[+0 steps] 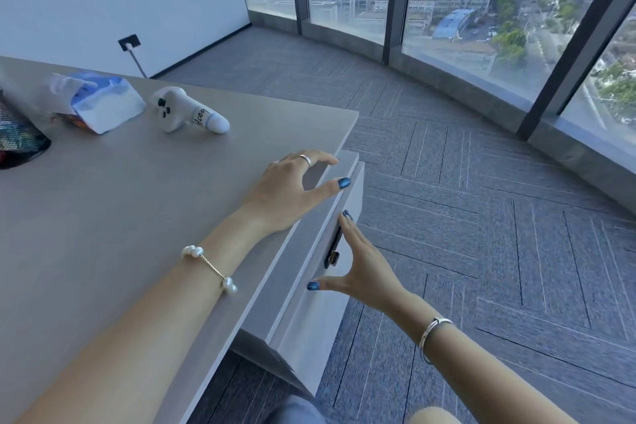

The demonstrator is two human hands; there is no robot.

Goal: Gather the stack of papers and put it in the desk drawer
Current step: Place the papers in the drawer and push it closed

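Resting on the desk (pixel 137 189) edge, the left hand (pixel 285 193) is spread wide — the right hand (pixel 361 265), also wide, flat against the drawer (pixel 309 320) front by its handle (pixel 333 248).

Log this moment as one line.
left hand: open, on grey desktop edge | right hand: open, at drawer's black handle | papers: unseen

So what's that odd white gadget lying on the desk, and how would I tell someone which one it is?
Start at the grey desk and look to its far side, left of the window. Next to the blue-and-white tissue pack lies a white gun-shaped gadget, on its side. It alone has black dots on its head and handwriting on its handle.
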